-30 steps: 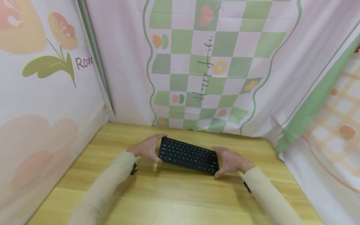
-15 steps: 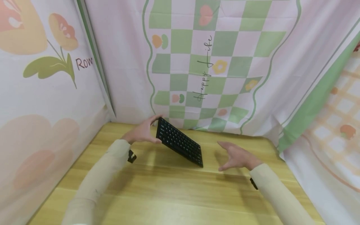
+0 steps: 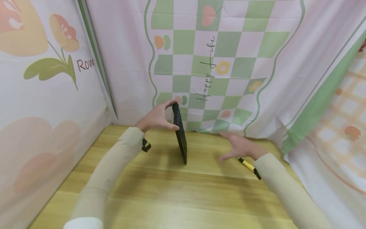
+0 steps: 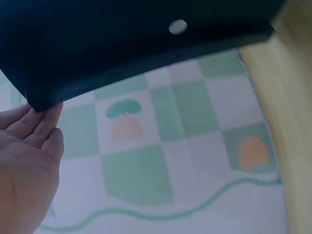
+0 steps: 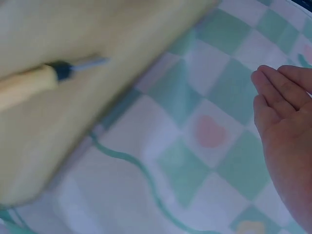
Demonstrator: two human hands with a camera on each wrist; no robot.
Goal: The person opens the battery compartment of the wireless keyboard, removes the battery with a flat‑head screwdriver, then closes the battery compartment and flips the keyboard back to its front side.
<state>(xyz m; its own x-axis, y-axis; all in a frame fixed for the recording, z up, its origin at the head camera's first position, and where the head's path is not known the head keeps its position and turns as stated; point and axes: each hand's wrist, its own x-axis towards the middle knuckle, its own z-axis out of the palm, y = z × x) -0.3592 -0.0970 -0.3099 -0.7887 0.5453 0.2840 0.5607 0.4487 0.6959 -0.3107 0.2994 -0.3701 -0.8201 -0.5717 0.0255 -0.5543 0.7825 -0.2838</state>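
Note:
My left hand (image 3: 157, 118) pinches one end of a black keyboard (image 3: 181, 140) between thumb and fingers. The keyboard is tipped up steeply, gripped end high and far end low over the table, so the head view sees it almost edge-on. Its dark underside (image 4: 122, 44), with a pale round spot, fills the top of the left wrist view. Off to the right, my right hand (image 3: 241, 147) is spread and holds nothing. Beneath its wrist lies a screwdriver (image 3: 248, 165) with a yellow and black handle; the metal shaft shows in the right wrist view.
The wooden table (image 3: 177, 197) ends at the back against a hanging cloth (image 3: 186, 44) with green and white checks. A printed cloth (image 3: 51, 101) walls the left side, and another curtain (image 3: 337, 140) hangs at the right.
The right hand has let go of the keyboard and drawn away. The left hand has raised its end and swung the keyboard from nearly flat to steeply upright. The screwdriver has come into sight.

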